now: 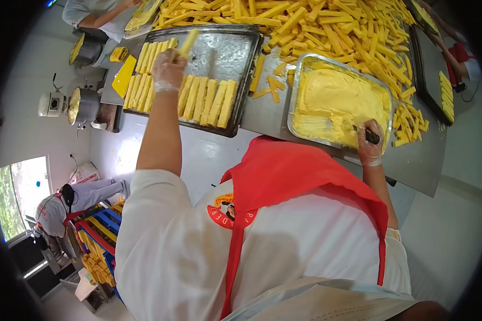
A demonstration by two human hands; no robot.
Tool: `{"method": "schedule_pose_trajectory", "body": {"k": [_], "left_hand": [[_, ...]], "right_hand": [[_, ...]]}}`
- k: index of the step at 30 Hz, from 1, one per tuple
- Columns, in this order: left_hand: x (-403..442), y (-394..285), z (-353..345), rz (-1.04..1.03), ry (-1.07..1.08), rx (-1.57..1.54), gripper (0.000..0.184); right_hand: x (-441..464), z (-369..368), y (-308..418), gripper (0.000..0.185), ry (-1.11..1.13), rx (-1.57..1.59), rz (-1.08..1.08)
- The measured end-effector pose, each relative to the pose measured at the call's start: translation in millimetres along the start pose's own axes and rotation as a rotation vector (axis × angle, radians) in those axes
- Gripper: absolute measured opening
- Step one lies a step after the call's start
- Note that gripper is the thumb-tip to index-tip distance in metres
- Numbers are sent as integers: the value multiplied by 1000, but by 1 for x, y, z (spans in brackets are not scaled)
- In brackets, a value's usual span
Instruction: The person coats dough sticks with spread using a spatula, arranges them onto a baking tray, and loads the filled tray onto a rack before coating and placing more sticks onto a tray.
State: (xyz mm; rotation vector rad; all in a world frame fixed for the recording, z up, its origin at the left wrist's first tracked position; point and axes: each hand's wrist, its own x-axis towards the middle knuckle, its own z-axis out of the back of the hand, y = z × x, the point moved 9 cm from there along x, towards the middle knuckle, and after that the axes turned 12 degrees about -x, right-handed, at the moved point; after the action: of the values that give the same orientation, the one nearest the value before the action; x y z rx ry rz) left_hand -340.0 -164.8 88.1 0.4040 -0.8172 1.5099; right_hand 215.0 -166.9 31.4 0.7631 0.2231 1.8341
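Note:
My gloved left hand [168, 69] is closed around a yellow bread-like stick [188, 43], raised over a dark baking tray [225, 45]. Two rows of similar coated sticks [203, 101] lie side by side on that tray, partly behind my hand and forearm. My gloved right hand [370, 143] grips a dark-handled spreading tool [372, 137] at the front right of a metal pan [293, 107]. Thick yellow cream [334, 99] fills this pan, smeared and scraped near the front. The tool's blade is mostly hidden by the cream and my hand.
A large heap of yellow sticks [332, 27] covers the table's back, with a smaller pile [409, 123] right of the pan. A yellow scraper sheet [124, 76] lies left of the tray. Co-workers stand at both far sides; another person [59, 208] bends over crates at lower left.

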Motion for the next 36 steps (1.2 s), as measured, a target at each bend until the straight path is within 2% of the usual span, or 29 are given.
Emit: {"method": "schedule_pose_trajectory", "body": {"k": [1, 2, 4, 6, 7, 9, 10, 12, 14, 16, 17, 19, 21, 22, 23, 25, 26, 27, 28, 29, 30, 31, 32, 33, 34, 35, 36], "left_hand": [[2, 36, -4, 110, 89, 119, 16], [-4, 75, -17, 399, 296, 113, 14], [-20, 127, -36, 349, 339, 198, 13], [-22, 147, -53, 252, 454, 262, 15], [-17, 141, -57, 242, 455, 245, 15], [7, 103, -43, -16, 190, 248, 20], [32, 68, -44, 73, 233, 140, 23], [69, 7, -78, -213, 248, -115, 23], [95, -49, -122, -276, 309, -92, 27], [115, -98, -172, -271, 648, 36, 33], [124, -102, -197, -292, 645, 13, 33], [119, -63, -273, 7, 980, 244, 38], [116, -69, -283, -149, 1079, 306, 41], [116, -64, -293, -190, 1135, 329, 42], [115, -56, -305, -237, 1194, 353, 42], [125, -28, -323, -205, 1137, 249, 41], [135, -14, -333, -255, 1059, 124, 37], [147, -26, -302, -331, 877, -15, 31], [160, -24, -289, -226, 919, 26, 32], [160, -63, -236, -32, 980, -38, 38], [161, -65, -222, 107, 974, -128, 40], [151, -73, -209, 101, 978, -122, 40], [151, -89, -187, 96, 839, -322, 36], [151, -102, -166, 94, 690, -513, 33], [130, -120, -164, -26, 735, -710, 30], [108, -137, -158, -149, 778, -904, 28], [79, -167, -135, 74, 857, -1127, 26]], "right_hand": [[1, -2, -3, 14, 0, 23, -54], [1, -7, -8, 13, 33, 23, -86], [3, -11, -2, 13, 33, 26, -68], [6, -9, 4, 14, 50, -41, -25], [7, -8, 5, 14, 42, -57, -34], [4, -7, 10, 15, 31, -87, -42], [3, -8, 10, 15, 31, -115, -60], [5, -8, 15, 15, 28, -122, -50], [7, -9, 23, 14, 14, -151, -26], [6, -10, 23, 14, 1, -199, -34], [6, -10, 25, 14, 3, -232, -29], [9, -2, 29, 13, -15, -250, -61], [4, 7, 34, 13, -33, -199, -42], [-6, 16, 25, 15, -62, 18, -192], [-11, 29, 28, 15, -76, 2, -234], [-13, 72, 58, 15, -210, -299, -25], [-18, 84, 52, 15, -211, -318, -73], [-21, 91, 44, 14, -168, -370, -96], [-26, 92, 36, 13, -121, -415, -114], [-31, 87, 26, 13, -118, -418, -141], [-33, 76, 13, 12, -120, -344, -200], [-34, 64, 4, 11, -123, -265, -249], [-31, 53, 4, 11, -124, -257, -248], [-27, 32, -3, 11, -51, -33, -334], [-26, 14, -9, 11, 27, 194, -414], [-21, 13, -11, 11, 33, 212, -406], [-9, 23, 2, 10, 1, 116, -255]]}}
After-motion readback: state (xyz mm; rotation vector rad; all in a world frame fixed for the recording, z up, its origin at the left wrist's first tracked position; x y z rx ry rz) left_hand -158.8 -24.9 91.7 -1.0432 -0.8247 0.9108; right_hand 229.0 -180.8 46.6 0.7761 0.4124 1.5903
